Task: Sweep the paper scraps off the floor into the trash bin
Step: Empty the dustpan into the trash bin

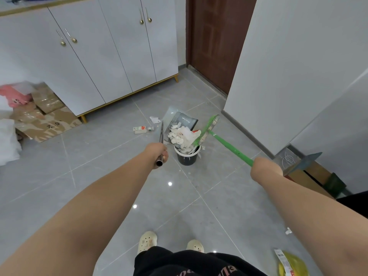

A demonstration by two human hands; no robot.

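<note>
The paper scraps (184, 136) sit in a crumpled white heap, spilling from the tilted dustpan (184, 119) onto the mouth of the bin (187, 159), mid-floor, just ahead of the person. The pile bulges above the rim. The bin is small and round, dark with a white rim. Over on the far left, a pink bag (12, 96) and a white sack (8, 142) sit by flattened cardboard (49, 120), glossy with tape, lying against the white cabinet (89, 56) with its gold handles and legs. Moving right, a loose scrap (155, 119) and a small carton (140, 128) lie on the tiles just left of the dustpan. The left hand (158, 153) is clenched round the dustpan's metal tube handle, beside the bin. The pan is grey plastic with a comb edge. Right of it, the broom (207, 129) leans in with its green head against the heap, paint chipped along the stick. The right hand (258, 168) grasps that stick, fingers hidden behind the wrist. Behind stand a brown door (215, 40) and a plain white wall (288, 66). Lower right, one more scrap (288, 231) lies near a yellow bag (292, 263). The floor (119, 176) is glossy grey tile.
</note>
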